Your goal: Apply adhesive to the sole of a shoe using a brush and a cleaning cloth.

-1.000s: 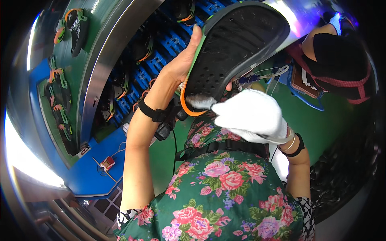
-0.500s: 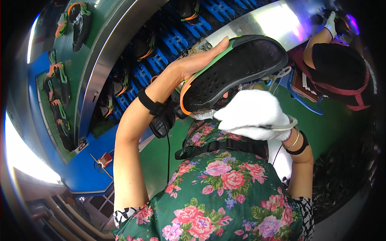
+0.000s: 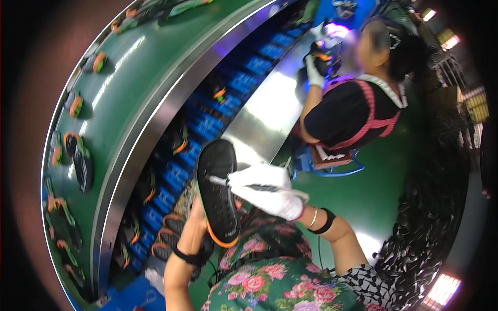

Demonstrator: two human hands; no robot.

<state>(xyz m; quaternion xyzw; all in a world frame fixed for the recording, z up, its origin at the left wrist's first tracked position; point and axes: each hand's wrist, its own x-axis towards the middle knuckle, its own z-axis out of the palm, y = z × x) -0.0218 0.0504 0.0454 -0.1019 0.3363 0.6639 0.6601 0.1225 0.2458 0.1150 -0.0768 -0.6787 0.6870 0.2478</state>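
A black shoe sole with an orange and green rim stands nearly upright in front of me, its perforated face toward me. My left hand is closed around its lower left edge from behind, with most of the fingers hidden by the sole. In a white glove, my right hand is closed on a slim pale-tipped tool. The tool's tip is over the face of the sole; whether it touches cannot be told. A cord-like loop shows by the glove's wrist.
A green conveyor belt with several shoe parts curves along the left. Beside it runs a blue slatted line holding more shoes, edged by a metal ledge. A co-worker sits ahead right. Black scraps are heaped at right.
The view has swung to the right. The sole has turned from slanted to nearly upright, and the tool's tip has gone from its orange end to over its face.
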